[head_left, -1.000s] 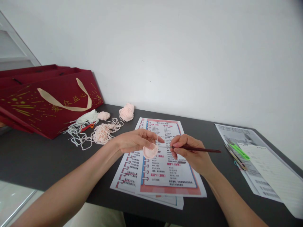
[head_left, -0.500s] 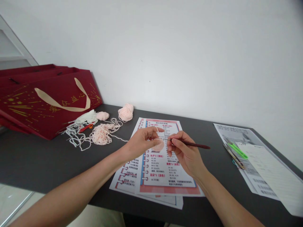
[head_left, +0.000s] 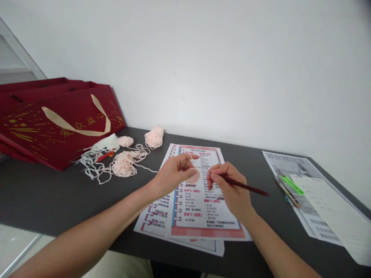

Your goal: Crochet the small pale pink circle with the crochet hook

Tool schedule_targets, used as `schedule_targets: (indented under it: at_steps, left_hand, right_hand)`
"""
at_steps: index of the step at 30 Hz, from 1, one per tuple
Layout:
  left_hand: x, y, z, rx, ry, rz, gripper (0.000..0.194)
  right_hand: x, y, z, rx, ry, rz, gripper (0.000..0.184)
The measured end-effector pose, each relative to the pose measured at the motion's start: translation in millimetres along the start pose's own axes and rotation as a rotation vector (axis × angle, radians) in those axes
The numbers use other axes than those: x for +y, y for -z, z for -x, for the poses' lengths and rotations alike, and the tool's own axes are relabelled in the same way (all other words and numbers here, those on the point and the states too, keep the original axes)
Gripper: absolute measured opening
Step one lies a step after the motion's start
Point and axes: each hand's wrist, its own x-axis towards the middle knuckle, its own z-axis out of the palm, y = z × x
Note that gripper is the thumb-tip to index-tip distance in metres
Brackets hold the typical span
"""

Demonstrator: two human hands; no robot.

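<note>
Between the two hands, over printed white paper sheets (head_left: 208,222), a flat, round, pale pink crocheted yarn piece (head_left: 193,177) is pinched by the left hand (head_left: 174,172), its forefinger extended, while the right hand (head_left: 227,184) grips a slim, dark-red-handled hook (head_left: 249,187), its thin tip too small to make out. Beyond the left hand, leftward, sit stiff dark-red bags (head_left: 34,123) with gold print, their insides hidden, beside stringy white yarn (head_left: 108,143) and a loose, pale pink yarn tangle (head_left: 124,164).
</note>
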Motion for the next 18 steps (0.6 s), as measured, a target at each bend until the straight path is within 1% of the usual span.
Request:
schedule_targets:
  at_steps: [3, 5, 7, 9, 11, 14, 16, 18]
  left_hand:
    - [-0.7, -1.7, 0.6, 0.032, -0.002, -0.035, 0.035]
    - [-2.2, -3.6, 1.1, 0.057, -0.023, -0.072, 0.033]
    - [-5.4, -5.7, 1.9, 0.096, -0.055, -0.117, 0.031]
    - [-9.7, -7.5, 2.9, 0.143, -0.086, -0.167, 0.032]
    - [-13.6, -8.9, 4.0, 0.189, -0.111, -0.206, 0.033]
    - [-15.3, -10.4, 5.9, 0.232, -0.123, -0.245, 0.033]
    - [-13.4, -11.7, 7.4, 0.237, -0.107, -0.265, 0.033]
    - [-10.6, -13.3, 8.8, 0.217, -0.086, -0.279, 0.032]
  right_hand:
    - [-1.8, -2.1, 4.9, -0.004, 0.12, 0.288, 0.009]
    - [-2.1, -4.0, 7.8, -0.015, 0.243, 0.474, 0.01]
    - [-1.5, -6.9, 10.4, -0.027, 0.366, 0.588, 0.013]
    - [-0.5, -10.7, 12.7, -0.033, 0.434, 0.634, 0.016]
    - [0.8, -14.7, 15.0, -0.026, 0.428, 0.642, 0.017]
    - [3.6, -19.6, 17.8, 0.026, 0.37, 0.616, 0.015]
    - [6.5, -21.2, 18.5, 0.038, 0.342, 0.601, 0.014]
    - [10.3, -20.7, 17.6, 0.015, 0.313, 0.599, 0.014]
